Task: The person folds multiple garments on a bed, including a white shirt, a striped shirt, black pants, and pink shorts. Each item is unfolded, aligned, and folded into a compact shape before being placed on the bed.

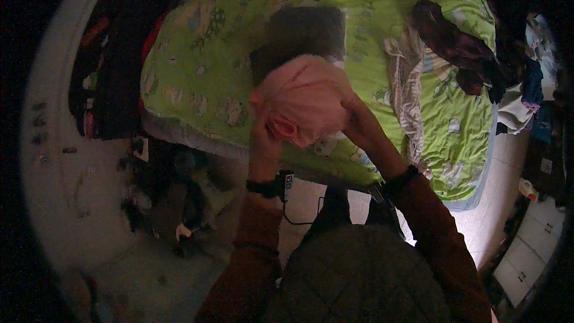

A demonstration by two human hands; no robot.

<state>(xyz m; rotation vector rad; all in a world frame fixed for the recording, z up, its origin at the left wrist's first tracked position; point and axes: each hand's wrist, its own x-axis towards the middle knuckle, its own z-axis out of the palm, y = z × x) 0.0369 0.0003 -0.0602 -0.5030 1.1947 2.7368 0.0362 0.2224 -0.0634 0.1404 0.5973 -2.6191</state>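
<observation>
A pink cloth item (309,94), perhaps a garment, is held up in front of me above the bed. Its fabric is gathered, with a rolled opening at the lower left. My left hand (264,134) grips it beside that opening, the fingers partly hidden by the cloth. On the other side, my right hand (358,119) pinches the right edge, thumb on top. Just beyond the pink cloth lies a dark, roughly rectangular item (307,31), blurred and partly covered from view. Under everything spreads a green patterned bedsheet (193,76).
A dark crumpled garment (457,40) and a light patterned cloth (408,94) lie on the bed's right side. White drawers (524,251) stand at lower right. Cluttered items (179,188) sit in shadow at left. A black cable (296,222) hangs near my left wrist.
</observation>
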